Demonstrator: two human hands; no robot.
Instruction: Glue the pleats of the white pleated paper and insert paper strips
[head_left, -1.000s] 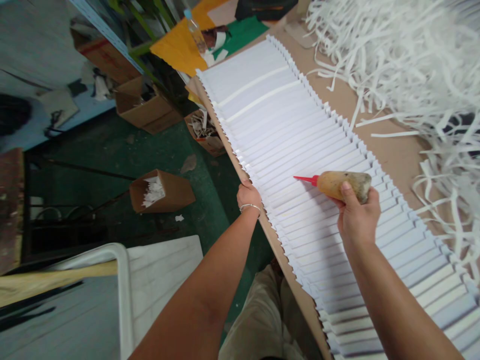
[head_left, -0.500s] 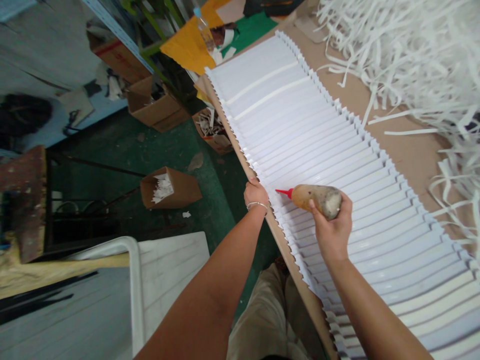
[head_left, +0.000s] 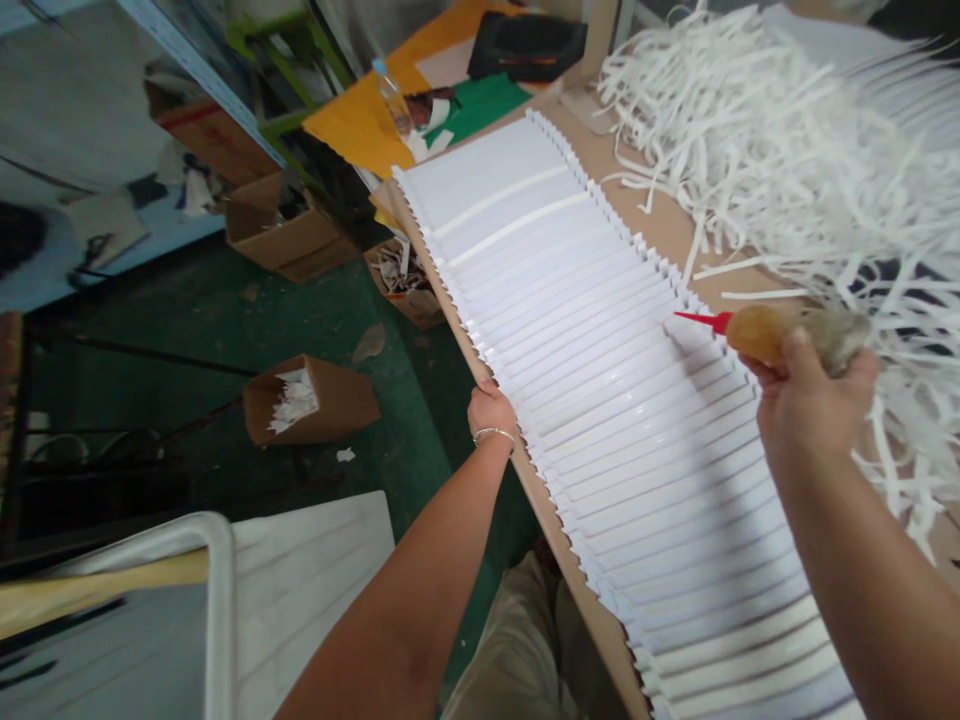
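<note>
My right hand (head_left: 814, 395) is wrapped round a stained, yellowish glue bottle (head_left: 757, 335). The bottle lies nearly level, its red nozzle pointing left above the right side of the overlapping white strips (head_left: 592, 400). These strips lie in a long stepped row with jagged ends. At the near left edge of the work table (head_left: 551, 505), my left hand (head_left: 491, 410) is closed over the rim, beside the strips' left ends. A bracelet circles that wrist. The fingers under the rim are hidden.
A large heap of loose white strips (head_left: 750, 150) covers the table's right side. At the far end are a clear plastic bottle (head_left: 392, 97) and green material (head_left: 487, 103). Cardboard boxes (head_left: 345, 398) stand on the floor to the left, near a white panel (head_left: 315, 560).
My right hand has carried the glue bottle rightward and slightly up, from the strips' left side to their right side. My left hand stays on the table edge. The camera view has shifted.
</note>
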